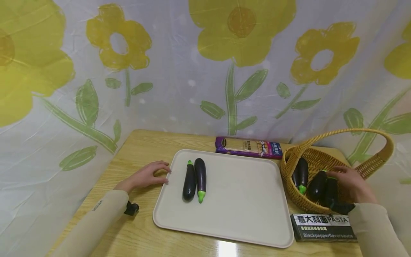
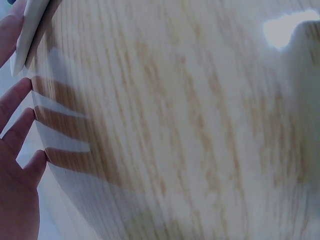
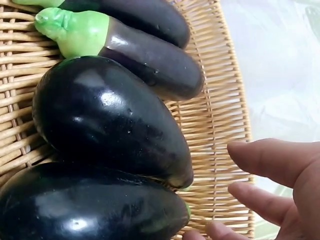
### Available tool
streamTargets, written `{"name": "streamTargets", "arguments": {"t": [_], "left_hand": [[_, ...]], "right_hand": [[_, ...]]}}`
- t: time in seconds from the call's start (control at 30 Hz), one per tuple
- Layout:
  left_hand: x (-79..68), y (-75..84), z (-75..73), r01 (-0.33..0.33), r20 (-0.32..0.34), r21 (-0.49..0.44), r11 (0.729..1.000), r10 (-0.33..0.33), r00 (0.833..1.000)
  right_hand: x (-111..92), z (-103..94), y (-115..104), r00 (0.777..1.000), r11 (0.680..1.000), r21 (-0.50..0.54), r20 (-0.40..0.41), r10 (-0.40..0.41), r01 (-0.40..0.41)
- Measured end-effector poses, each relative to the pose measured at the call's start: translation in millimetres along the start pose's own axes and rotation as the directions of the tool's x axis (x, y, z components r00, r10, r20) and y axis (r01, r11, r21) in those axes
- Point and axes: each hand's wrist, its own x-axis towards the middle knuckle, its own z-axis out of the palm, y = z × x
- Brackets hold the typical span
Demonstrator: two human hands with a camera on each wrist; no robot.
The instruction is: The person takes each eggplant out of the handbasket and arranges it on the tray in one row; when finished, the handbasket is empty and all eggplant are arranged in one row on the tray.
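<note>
Head view first: where do the eggplants lie relative to the hands?

Two plump eggplants sit in the wicker basket at the right of the frame, just left of the right hand, which reaches in over their green ends. Two slim eggplants lie farther left in the same basket

And the pair on the tray?

Those tray eggplants lie side by side left of the frame's centre, near the left hand but apart from it; that hand is at the tray's left rim

How are the fingers?

Left ones spread, by the left wrist view. Right wrist view shows thumb and fingers parted, pinching nothing; whether the lowest fingertip touches the plump eggplant at lower left, I cannot tell

What else is near?

Purple pasta packet behind the tray, dark sauce box at lower right
</note>
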Motion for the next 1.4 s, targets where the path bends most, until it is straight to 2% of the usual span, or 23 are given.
{"name": "streamTargets", "arguments": {"t": [0.17,0.4,0.57,0.73,0.87,0.97,1.13,1.3,1.37,1.4], "left_hand": [[-1.5,-0.6,1.3,0.013,0.006,0.005,1.000,-0.013,1.000],[-2.9,-0.2,2.3,0.013,0.002,0.003,1.000,-0.013,1.000],[-3.7,-1.0,2.6,0.015,0.003,0.008,1.000,-0.015,1.000],[-3.3,-1.3,2.4,0.029,0.011,0.003,1.000,-0.029,1.000],[-2.5,-1.2,2.2,0.044,0.023,-0.006,0.999,-0.044,0.999],[-2.0,-1.1,1.7,0.041,0.022,-0.003,0.999,-0.041,0.999],[-1.1,-1.8,0.9,0.014,0.003,0.015,1.000,-0.014,1.000],[-0.5,-0.8,-0.2,0.009,0.002,0.025,1.000,-0.009,1.000],[-0.6,0.5,-1.1,0.019,0.007,0.016,1.000,-0.019,1.000],[-0.6,0.9,-1.4,0.019,0.009,0.016,1.000,-0.019,1.000]], "right_hand": [[-3.9,4.3,-1.3,0.996,0.989,0.134,0.071,0.059,-0.068],[-5.4,2.3,3.2,0.992,0.994,0.099,0.115,-0.048,0.037],[-0.1,1.3,12.5,0.982,0.988,0.154,0.180,-0.053,0.025],[2.3,4.0,15.7,0.974,0.986,0.158,0.213,-0.077,0.043],[2.6,7.0,14.4,0.972,0.987,0.163,0.229,-0.045,0.007],[0.7,8.0,10.5,0.975,0.986,0.164,0.221,-0.015,-0.022],[-7.0,3.6,0.5,0.979,0.988,0.155,0.202,-0.037,0.005],[-13.0,-2.4,-7.2,0.986,0.993,-0.002,0.116,-0.116,0.117],[-14.2,-2.6,-10.0,0.984,0.986,-0.043,0.081,-0.156,0.160],[-14.6,-2.0,-11.4,0.983,0.985,-0.031,0.071,-0.170,0.172]]}}
